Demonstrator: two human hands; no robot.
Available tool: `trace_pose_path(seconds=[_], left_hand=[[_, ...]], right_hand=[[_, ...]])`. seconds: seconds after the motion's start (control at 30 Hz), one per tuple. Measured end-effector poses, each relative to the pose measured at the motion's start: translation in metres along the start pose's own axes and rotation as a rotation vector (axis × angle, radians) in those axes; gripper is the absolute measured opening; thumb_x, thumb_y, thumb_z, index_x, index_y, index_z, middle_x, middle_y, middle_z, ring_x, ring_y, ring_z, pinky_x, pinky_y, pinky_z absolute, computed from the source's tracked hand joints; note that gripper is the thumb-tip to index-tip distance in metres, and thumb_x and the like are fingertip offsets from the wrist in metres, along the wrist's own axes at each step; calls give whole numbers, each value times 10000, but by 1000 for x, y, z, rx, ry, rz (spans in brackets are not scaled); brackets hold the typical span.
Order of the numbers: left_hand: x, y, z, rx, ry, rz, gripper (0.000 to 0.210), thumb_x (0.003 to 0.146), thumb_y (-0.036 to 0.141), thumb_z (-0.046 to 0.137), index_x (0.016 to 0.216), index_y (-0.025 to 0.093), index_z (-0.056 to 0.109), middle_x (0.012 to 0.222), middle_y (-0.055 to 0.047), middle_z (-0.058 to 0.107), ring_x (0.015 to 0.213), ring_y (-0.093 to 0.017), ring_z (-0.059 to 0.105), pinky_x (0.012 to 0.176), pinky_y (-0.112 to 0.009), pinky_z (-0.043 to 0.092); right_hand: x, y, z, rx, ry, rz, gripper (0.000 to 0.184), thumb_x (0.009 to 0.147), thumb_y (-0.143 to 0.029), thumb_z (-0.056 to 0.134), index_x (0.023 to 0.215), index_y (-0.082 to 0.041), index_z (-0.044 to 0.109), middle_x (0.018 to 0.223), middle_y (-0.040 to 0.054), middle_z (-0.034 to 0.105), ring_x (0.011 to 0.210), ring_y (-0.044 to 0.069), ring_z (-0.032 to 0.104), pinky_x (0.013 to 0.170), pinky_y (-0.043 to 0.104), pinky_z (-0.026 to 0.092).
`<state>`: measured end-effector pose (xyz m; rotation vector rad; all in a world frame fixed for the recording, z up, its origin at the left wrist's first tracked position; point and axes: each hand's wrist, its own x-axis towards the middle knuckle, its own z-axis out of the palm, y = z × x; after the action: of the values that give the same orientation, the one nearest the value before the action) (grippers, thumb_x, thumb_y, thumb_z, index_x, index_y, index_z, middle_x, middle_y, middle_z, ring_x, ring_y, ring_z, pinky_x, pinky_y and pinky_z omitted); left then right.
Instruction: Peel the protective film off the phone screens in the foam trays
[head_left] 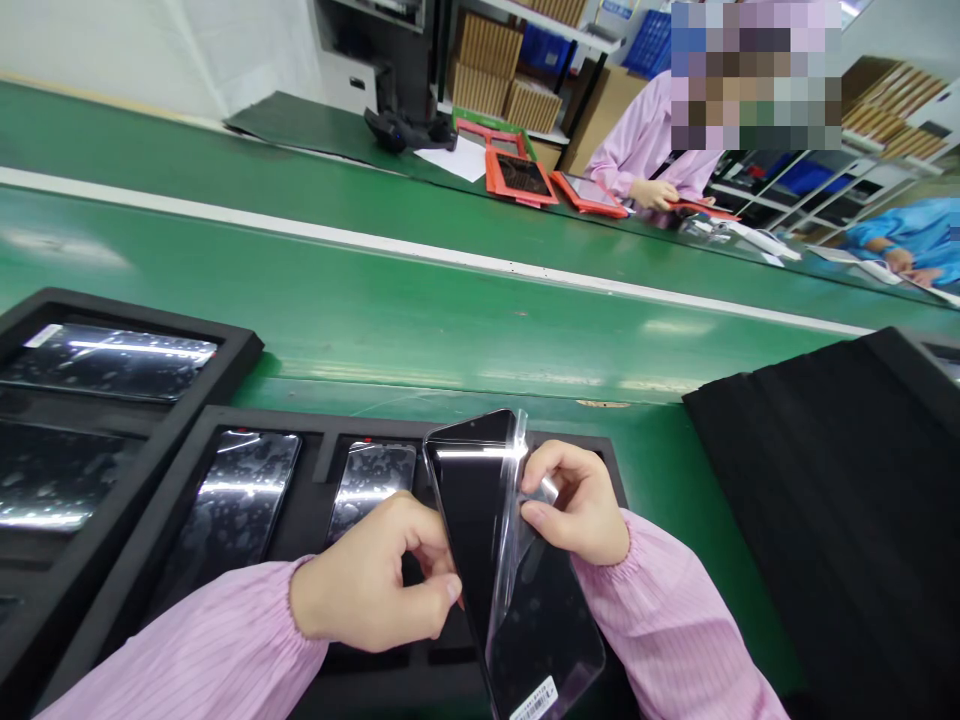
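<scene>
Green surface [450, 310] gives passage ahead; black slab [832, 500] blocks right.

Phone [472, 500] showed a dark, glossy screen; it was held up at a slant, lower end nearest the camera. Clear film [507, 565] was partly lifted, curled along a bright lengthwise edge. White printed label [535, 699] sat near the lower end; bearing surface unclear.
</scene>
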<state>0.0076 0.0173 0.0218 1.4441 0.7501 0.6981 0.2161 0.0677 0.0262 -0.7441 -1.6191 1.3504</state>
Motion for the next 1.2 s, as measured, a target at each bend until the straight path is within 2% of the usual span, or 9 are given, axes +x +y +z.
trace_pose_path(seconds=[0.27, 0.47, 0.67, 0.8, 0.9, 1.03, 1.2], left_hand=[[0, 3, 3, 33, 78, 56, 103, 644, 199, 463, 550, 169, 492, 422, 10, 554, 392, -99, 522, 456, -186, 407], [-2, -4, 2, 67, 87, 88, 119, 650, 184, 493, 533, 162, 497, 436, 10, 580, 409, -99, 534, 495, -202, 430], [-4, -7, 1, 129, 120, 110, 122, 667, 200, 512, 554, 158, 533, 454, 10, 594, 435, -110, 561, 543, -219, 449], [-1, -5, 0, 135, 110, 16, 212, 693, 204, 445, 492, 172, 502, 425, 4, 595, 402, -101, 549, 520, -198, 438], [1, -5, -1, 58, 98, -61, 351, 774, 232, 363, 439, 188, 456, 399, -20, 587, 387, -103, 548, 484, -179, 436], [1, -7, -1, -8, 121, -61, 486, 870, 331, 331, 426, 189, 465, 379, -44, 568, 382, -110, 540, 461, -175, 435], [1, -7, 0, -46, 118, -79, 517, 895, 358, 327, 430, 183, 467, 381, -55, 563, 376, -108, 521, 449, -176, 429]], right_hand=[[-1, -1, 0, -35, 16, -8, 116, 661, -116, 704, 703, -173, 612, 627, 8, 607, 531, 92, 511, 491, 194, 402], [-4, 0, 1, -54, 27, -13, 147, 680, -175, 733, 688, -179, 586, 540, -20, 523, 435, 71, 411, 400, 187, 310], [-5, 0, 2, -28, 15, 9, 146, 688, -183, 731, 695, -182, 585, 546, -12, 544, 427, 77, 437, 387, 186, 331], [-5, -3, 5, -77, 84, -69, 133, 661, -122, 724, 696, -187, 613, 581, -13, 585, 438, 67, 462, 396, 168, 358], [-5, -5, 9, -136, 145, -117, 124, 654, -105, 709, 694, -187, 625, 553, -24, 574, 426, 59, 460, 387, 151, 361], [-5, -7, 11, -190, 175, -112, 105, 657, -118, 700, 688, -183, 624, 521, -31, 556, 405, 54, 450, 362, 137, 354], [-6, -6, 10, -187, 163, -121, 116, 658, -109, 699, 700, -189, 626, 522, -34, 557, 403, 58, 462, 363, 140, 359]])
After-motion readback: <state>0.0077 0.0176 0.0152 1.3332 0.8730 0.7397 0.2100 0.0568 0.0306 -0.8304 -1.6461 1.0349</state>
